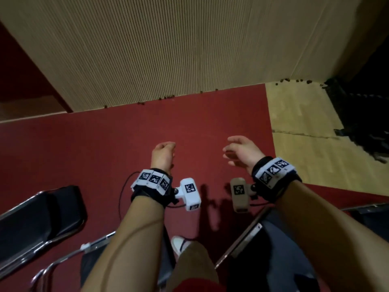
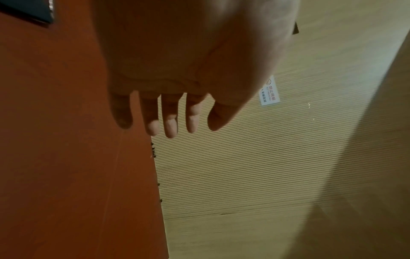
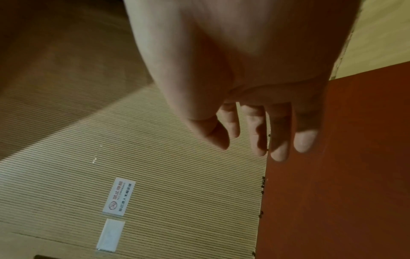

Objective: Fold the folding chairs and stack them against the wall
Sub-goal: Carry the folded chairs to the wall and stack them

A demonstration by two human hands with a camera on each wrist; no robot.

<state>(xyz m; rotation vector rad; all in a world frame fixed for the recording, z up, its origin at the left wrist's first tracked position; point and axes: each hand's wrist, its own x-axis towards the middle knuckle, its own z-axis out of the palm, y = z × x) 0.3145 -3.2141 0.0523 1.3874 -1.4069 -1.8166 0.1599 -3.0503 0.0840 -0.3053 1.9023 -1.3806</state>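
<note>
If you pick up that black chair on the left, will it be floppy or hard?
Probably hard: the black chair has a shiny metal tube frame, which looks stiff. Its dark seat looks padded, so that part may give a little. It may swing at its folding joints when lifted, so two hands seem wise; both the left hand and right hand are free.

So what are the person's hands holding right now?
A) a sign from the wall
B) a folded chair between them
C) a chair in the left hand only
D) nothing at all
D: the left hand and right hand hang over the red floor with fingers loose; both wrist views show empty palms.
</note>
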